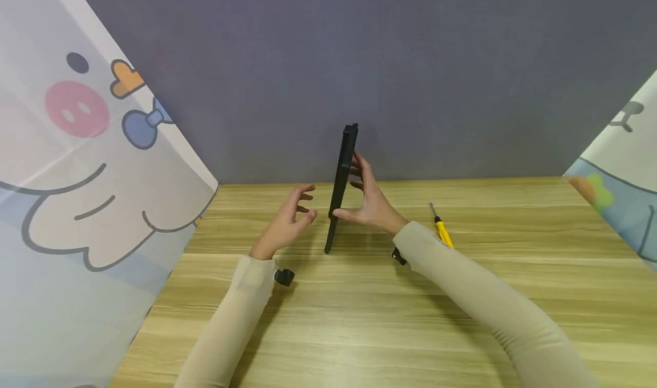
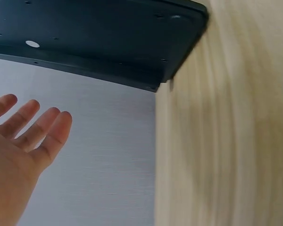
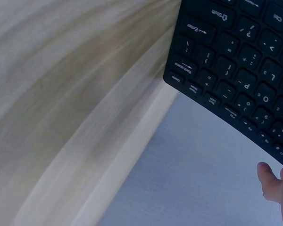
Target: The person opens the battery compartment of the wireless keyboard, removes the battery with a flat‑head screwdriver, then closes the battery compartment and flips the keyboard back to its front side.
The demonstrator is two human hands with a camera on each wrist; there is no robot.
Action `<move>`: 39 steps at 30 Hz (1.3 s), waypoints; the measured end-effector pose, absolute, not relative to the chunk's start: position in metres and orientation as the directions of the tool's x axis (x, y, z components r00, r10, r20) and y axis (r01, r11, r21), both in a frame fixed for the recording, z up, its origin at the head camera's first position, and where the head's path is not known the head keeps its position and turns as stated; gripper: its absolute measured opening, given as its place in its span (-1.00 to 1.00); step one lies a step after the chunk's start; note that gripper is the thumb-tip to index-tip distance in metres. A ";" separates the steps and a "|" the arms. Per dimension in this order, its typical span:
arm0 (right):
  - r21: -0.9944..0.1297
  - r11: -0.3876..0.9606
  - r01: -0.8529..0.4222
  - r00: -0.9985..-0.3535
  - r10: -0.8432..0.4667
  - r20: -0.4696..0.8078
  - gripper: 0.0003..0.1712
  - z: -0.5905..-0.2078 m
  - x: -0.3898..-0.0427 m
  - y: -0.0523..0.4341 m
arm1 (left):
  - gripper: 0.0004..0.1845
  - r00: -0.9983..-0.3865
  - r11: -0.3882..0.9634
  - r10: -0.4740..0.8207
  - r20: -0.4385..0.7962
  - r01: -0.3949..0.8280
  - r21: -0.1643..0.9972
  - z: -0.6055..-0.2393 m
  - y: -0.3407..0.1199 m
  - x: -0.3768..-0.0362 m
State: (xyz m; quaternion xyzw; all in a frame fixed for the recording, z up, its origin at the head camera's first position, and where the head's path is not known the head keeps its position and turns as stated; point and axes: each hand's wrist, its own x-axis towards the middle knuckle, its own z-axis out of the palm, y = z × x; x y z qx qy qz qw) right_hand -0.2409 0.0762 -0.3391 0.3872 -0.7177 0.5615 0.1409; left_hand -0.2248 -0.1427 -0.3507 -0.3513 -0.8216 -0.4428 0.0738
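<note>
Cartoon-printed sheets [image 1: 113, 177] and grey panel [image 1: 390, 74] wall this tabletop [image 1: 349, 319] work booth.

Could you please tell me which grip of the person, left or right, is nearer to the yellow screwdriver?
Right. The right grip, holding the keyboard, is to the left of the yellow screwdriver; the left grip is farther left, on the keyboard's other side.

A: Soft, even light in the head view, a pale sheen on the table [image 1: 328, 342], dim shadows beside both sleeves [image 1: 227, 322]!
B: Right wrist runs cool and bluish, the table smeared, lettering on the keyboard [image 3: 240, 66] soft but legible!
A: Left wrist smears the table too!
</note>
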 end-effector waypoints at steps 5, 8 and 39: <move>-0.679 0.067 -0.731 -0.645 -0.392 0.656 0.24 -0.334 -0.240 0.079 | -0.40 -0.739 0.367 0.547 0.393 0.634 0.681 -0.360 -0.141 -0.228; -0.676 0.066 -0.734 -0.644 -0.387 0.660 0.23 -0.333 -0.241 0.082 | -0.39 -0.741 0.385 0.567 0.359 0.625 0.679 -0.365 -0.140 -0.230; -0.650 0.046 -0.758 -0.623 -0.345 0.702 0.29 -0.314 -0.241 0.100 | 0.04 -0.776 0.483 0.621 0.110 0.490 0.726 -0.386 -0.141 -0.255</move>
